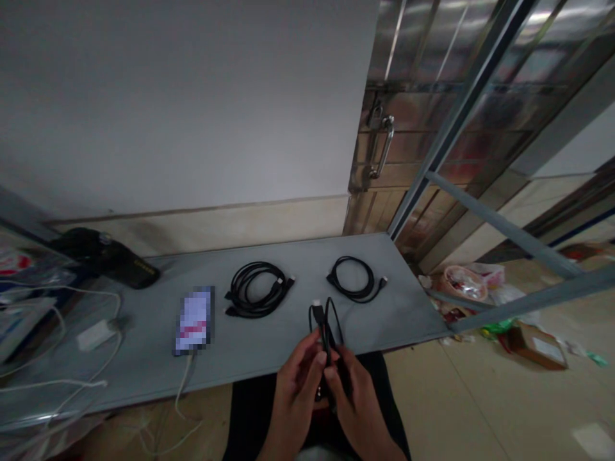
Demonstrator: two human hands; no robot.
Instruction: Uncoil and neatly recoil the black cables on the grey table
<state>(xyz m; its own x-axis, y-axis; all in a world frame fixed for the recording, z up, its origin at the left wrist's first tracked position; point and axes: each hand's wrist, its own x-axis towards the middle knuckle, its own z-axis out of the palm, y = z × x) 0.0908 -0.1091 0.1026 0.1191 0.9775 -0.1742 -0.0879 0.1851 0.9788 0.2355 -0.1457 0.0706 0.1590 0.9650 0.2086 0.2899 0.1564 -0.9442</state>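
Both my hands are together at the near edge of a grey table [269, 346], closed round a folded black cable [327, 320]. My left hand [298, 378] pinches it from the left and my right hand [353, 390] grips it from the right. The cable's loops and a plug end stick up above my fingers. Two other black cables lie coiled on the table beyond: a thicker coil [257, 289] in the middle and a smaller coil [356, 279] to its right.
A phone [195, 319] lies on the table left of the coils, with a white cord running off the near edge. A white charger [95, 334], white cords and a black bag [106, 256] are at the far left. A metal door and littered floor are on the right.
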